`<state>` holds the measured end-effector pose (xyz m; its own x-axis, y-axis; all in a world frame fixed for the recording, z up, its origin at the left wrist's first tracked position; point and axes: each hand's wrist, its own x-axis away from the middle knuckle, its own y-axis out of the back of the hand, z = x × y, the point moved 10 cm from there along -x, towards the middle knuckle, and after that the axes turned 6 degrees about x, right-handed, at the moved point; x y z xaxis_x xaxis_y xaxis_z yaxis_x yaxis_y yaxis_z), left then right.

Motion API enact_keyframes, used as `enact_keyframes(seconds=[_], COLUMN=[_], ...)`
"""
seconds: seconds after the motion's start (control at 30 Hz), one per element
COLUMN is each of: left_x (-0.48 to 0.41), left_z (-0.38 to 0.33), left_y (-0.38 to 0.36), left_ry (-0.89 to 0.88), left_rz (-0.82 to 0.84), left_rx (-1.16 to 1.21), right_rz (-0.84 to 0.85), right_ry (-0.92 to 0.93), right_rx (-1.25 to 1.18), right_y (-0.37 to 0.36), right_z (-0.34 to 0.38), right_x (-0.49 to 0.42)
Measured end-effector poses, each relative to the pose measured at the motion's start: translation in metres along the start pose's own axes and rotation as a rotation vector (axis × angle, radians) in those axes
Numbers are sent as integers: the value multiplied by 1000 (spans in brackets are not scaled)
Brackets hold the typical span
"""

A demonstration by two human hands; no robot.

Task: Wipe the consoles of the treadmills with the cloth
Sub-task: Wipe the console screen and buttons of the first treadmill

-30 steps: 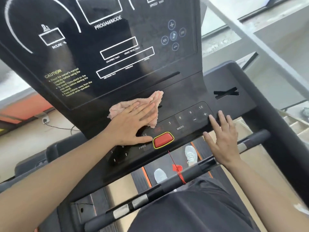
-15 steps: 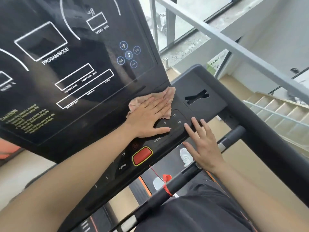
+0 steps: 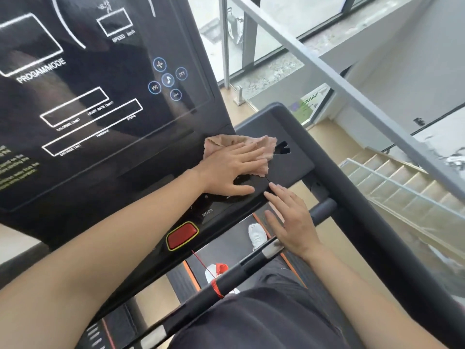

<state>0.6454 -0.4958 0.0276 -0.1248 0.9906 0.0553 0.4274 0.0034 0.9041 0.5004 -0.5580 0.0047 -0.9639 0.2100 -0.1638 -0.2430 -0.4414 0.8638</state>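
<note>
From the head camera, the left hand [image 3: 232,167] lies flat, fingers stretched out, pressing the pink cloth [image 3: 241,149] down on the black console [image 3: 105,102] of the treadmill; it pins the cloth under the palm and does not clench it. The cloth sits at the right end of the console's lower shelf, just below the display panel, and its far edge reaches the dark grey side tray [image 3: 294,167], touching the left tip of the cross-shaped slot [image 3: 283,148] cut there. The thumb rests on the key strip beside the numeral 6, above the word MODE.

The right hand [image 3: 292,220] is loose and holds nothing; its fingertips [image 3: 273,188] touch the near edge of the console just beside the left thumb, while the heel of the hand lies over the black handlebar [image 3: 226,275]. A red stop button [image 3: 181,235] with a yellow border sits lower on the key strip, and a red cord [image 3: 216,285] is tied around the handlebar. White shoes [image 3: 257,235] stand on the belt below.
</note>
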Motion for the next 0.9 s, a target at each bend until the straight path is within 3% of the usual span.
enact_keyframes(seconds=[0.1, 0.17, 0.33, 0.47, 0.57, 0.8, 0.9], left_x=[41, 75, 158, 213, 237, 265, 268], left_z=[-9, -8, -8, -10, -12, -9, -7], left_y=[30, 39, 38, 13, -8, -31, -35], left_ry=[68, 219, 651, 921, 1026, 1163, 1149], left_rz=[-349, -504, -678, -662, -616, -437, -393], left_rx=[58, 19, -40, -46, -43, -87, -90], right_rz=[-98, -90, 115, 389, 465, 592, 671], right_ry=[79, 170, 466, 587, 530, 60, -7], right_rx=[-6, 14, 144, 314, 313, 181, 85], right_y=[21, 25, 1, -40, -53, -58, -49], right_z=[5, 15, 53, 56, 41, 21, 28], right_x=[-29, -57, -121, -139, -132, -77, -66])
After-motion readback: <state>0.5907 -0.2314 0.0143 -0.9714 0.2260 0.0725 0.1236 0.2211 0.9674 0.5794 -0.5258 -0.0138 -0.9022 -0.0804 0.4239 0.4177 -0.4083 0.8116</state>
